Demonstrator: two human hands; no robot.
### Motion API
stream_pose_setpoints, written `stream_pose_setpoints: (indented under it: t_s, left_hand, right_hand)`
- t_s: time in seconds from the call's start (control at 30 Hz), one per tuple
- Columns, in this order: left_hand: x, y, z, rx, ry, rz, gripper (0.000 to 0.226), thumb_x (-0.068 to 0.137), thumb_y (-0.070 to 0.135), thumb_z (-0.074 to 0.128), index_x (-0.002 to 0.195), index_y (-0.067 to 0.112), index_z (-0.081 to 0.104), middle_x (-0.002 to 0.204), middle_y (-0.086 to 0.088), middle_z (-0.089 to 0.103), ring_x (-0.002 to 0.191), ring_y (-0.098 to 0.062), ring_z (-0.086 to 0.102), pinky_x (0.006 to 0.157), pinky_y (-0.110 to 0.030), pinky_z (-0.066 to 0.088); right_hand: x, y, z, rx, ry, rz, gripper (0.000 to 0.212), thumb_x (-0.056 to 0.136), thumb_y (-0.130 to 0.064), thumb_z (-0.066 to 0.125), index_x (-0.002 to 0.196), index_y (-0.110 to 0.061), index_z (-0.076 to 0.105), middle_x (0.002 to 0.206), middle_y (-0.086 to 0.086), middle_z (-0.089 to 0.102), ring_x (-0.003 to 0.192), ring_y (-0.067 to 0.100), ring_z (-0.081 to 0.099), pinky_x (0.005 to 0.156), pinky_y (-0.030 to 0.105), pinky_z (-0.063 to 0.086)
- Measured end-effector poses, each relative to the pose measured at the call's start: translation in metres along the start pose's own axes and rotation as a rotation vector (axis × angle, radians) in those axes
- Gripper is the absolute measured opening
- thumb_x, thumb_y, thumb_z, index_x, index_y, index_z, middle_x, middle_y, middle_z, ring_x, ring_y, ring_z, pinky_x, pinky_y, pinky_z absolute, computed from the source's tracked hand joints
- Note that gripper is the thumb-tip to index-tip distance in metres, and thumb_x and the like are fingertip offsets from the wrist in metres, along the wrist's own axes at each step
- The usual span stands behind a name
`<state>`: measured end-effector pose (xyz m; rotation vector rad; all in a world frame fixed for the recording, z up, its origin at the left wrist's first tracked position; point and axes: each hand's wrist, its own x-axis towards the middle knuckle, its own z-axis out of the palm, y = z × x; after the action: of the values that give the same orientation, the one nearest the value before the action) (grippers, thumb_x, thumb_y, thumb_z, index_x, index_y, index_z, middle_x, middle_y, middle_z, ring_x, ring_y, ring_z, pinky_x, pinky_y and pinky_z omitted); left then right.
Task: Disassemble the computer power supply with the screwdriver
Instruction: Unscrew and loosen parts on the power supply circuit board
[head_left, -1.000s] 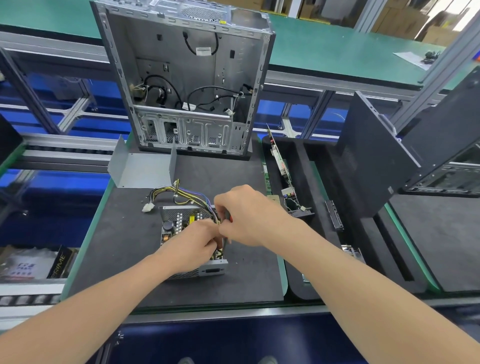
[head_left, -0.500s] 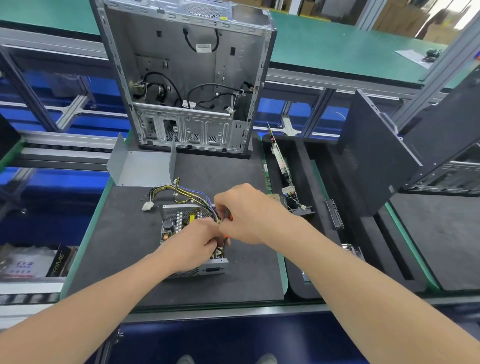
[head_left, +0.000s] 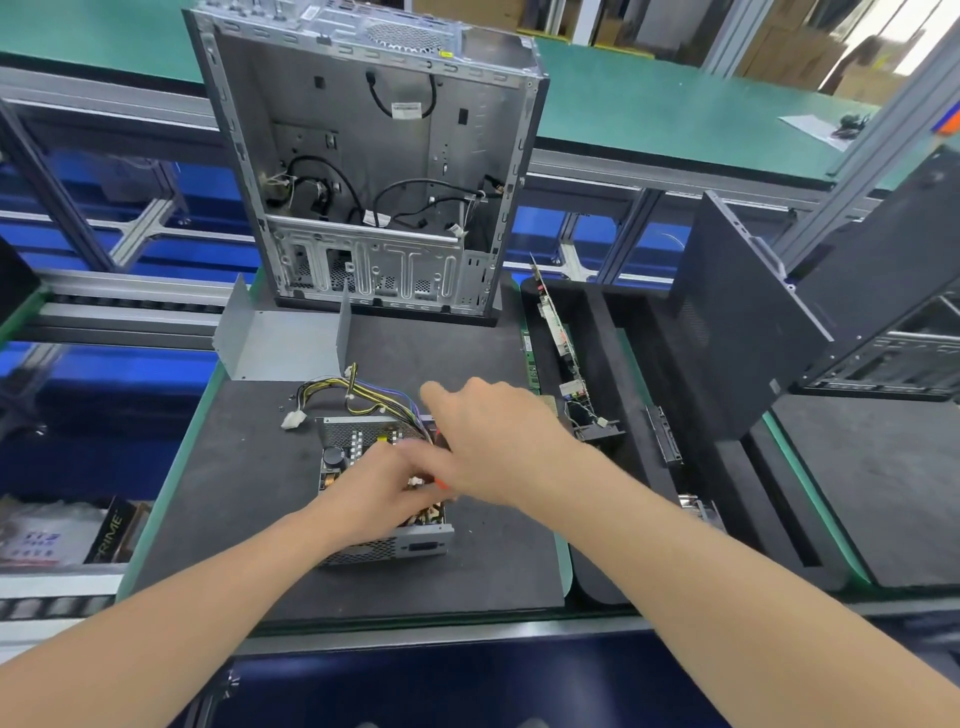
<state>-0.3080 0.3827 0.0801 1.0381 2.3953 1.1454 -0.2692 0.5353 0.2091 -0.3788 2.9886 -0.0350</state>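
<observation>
The open power supply (head_left: 347, 451) lies on the black mat, with its perforated metal wall, circuit board and yellow-black cable bundle (head_left: 358, 396) showing. My left hand (head_left: 382, 491) lies over its board. The fingertips reach in among the parts and are covered by my right hand. Directly above the supply's right side, my right hand (head_left: 498, 444) grips the screwdriver (head_left: 441, 484). Only bits of its red-orange handle show below the palm, and the tip is hidden. This hand is blurred.
The supply's grey metal lid (head_left: 283, 343) stands behind it on the black mat (head_left: 244, 483). An upright empty computer case (head_left: 374, 171) is at the back of the mat. A black foam tray (head_left: 623, 374) with circuit cards sits right, and a dark side panel (head_left: 743, 322) leans beyond it.
My right hand has turned and lifted slightly over the supply, one finger now sticking up at the back. My left hand stays on the supply.
</observation>
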Motion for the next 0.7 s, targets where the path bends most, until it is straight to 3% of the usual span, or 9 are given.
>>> stream_pose_setpoints:
  t_s: [0.07, 0.13, 0.23, 0.37, 0.4, 0.47, 0.6, 0.7]
  left_hand:
    - [0.001, -0.003, 0.002, 0.048, -0.011, -0.019, 0.015, 0.097, 0.041, 0.069, 0.094, 0.028, 0.076, 0.090, 0.015, 0.075, 0.084, -0.003, 0.066, 0.076, -0.029, 0.052]
    - [-0.001, -0.003, 0.002, 0.039, 0.006, -0.035, 0.010, 0.095, 0.042, 0.072, 0.087, 0.037, 0.074, 0.078, 0.021, 0.072, 0.067, 0.002, 0.062, 0.064, -0.014, 0.045]
    - [-0.005, -0.001, 0.002, 0.011, 0.038, -0.020, 0.017, 0.093, 0.040, 0.073, 0.080, 0.043, 0.062, 0.071, 0.037, 0.064, 0.054, 0.010, 0.055, 0.057, -0.006, 0.038]
    - [-0.005, 0.002, -0.003, -0.039, 0.042, -0.018, 0.017, 0.096, 0.045, 0.064, 0.081, 0.039, 0.067, 0.081, 0.028, 0.070, 0.074, 0.006, 0.064, 0.063, -0.014, 0.045]
    - [-0.005, 0.002, -0.002, -0.040, 0.042, -0.011, 0.017, 0.096, 0.046, 0.063, 0.079, 0.042, 0.066, 0.085, 0.025, 0.071, 0.081, 0.002, 0.066, 0.069, -0.023, 0.051]
    - [-0.004, 0.001, -0.001, -0.037, 0.052, -0.001, 0.018, 0.094, 0.049, 0.062, 0.076, 0.051, 0.063, 0.088, 0.027, 0.071, 0.085, 0.000, 0.066, 0.075, -0.026, 0.052]
    - [-0.005, 0.002, -0.001, -0.040, 0.066, 0.010, 0.015, 0.090, 0.055, 0.054, 0.077, 0.063, 0.056, 0.069, 0.031, 0.062, 0.057, -0.003, 0.052, 0.053, -0.017, 0.037]
    - [-0.006, 0.006, -0.002, -0.053, 0.082, 0.023, 0.028, 0.093, 0.046, 0.058, 0.072, 0.065, 0.055, 0.059, 0.034, 0.058, 0.046, 0.000, 0.049, 0.048, -0.010, 0.033]
  right_hand:
    - [0.004, -0.006, 0.004, -0.075, 0.032, 0.104, 0.050, 0.103, -0.057, 0.045, 0.074, -0.016, 0.039, 0.064, 0.002, 0.036, 0.057, 0.028, 0.044, 0.048, 0.031, 0.021]
    - [0.009, -0.006, 0.005, -0.081, -0.028, 0.079, 0.036, 0.102, -0.041, 0.051, 0.079, -0.015, 0.045, 0.066, 0.002, 0.037, 0.070, 0.035, 0.058, 0.048, 0.030, 0.022]
    - [0.010, 0.004, -0.004, 0.020, -0.134, -0.088, 0.004, 0.096, -0.026, 0.057, 0.098, -0.023, 0.055, 0.081, 0.000, 0.047, 0.075, 0.032, 0.056, 0.050, 0.030, 0.030]
    - [0.011, 0.012, -0.008, 0.087, -0.239, -0.313, 0.012, 0.086, -0.022, 0.072, 0.091, -0.022, 0.060, 0.092, -0.006, 0.045, 0.068, 0.004, 0.045, 0.061, 0.036, 0.046]
    - [0.011, 0.012, -0.008, 0.088, -0.242, -0.355, 0.012, 0.085, -0.024, 0.074, 0.090, -0.020, 0.063, 0.093, -0.005, 0.046, 0.067, 0.001, 0.042, 0.062, 0.036, 0.047]
    - [0.011, 0.013, -0.009, 0.102, -0.237, -0.384, 0.011, 0.085, -0.025, 0.074, 0.089, -0.019, 0.065, 0.093, -0.005, 0.047, 0.067, 0.002, 0.043, 0.062, 0.035, 0.047]
    - [0.004, 0.008, -0.009, 0.065, -0.123, -0.245, 0.024, 0.089, -0.037, 0.063, 0.104, -0.022, 0.054, 0.087, -0.004, 0.049, 0.077, 0.022, 0.054, 0.058, 0.037, 0.045]
    - [0.002, -0.007, 0.001, -0.032, 0.092, 0.058, 0.036, 0.099, -0.052, 0.051, 0.094, -0.018, 0.039, 0.068, -0.001, 0.034, 0.060, 0.029, 0.041, 0.050, 0.034, 0.024]
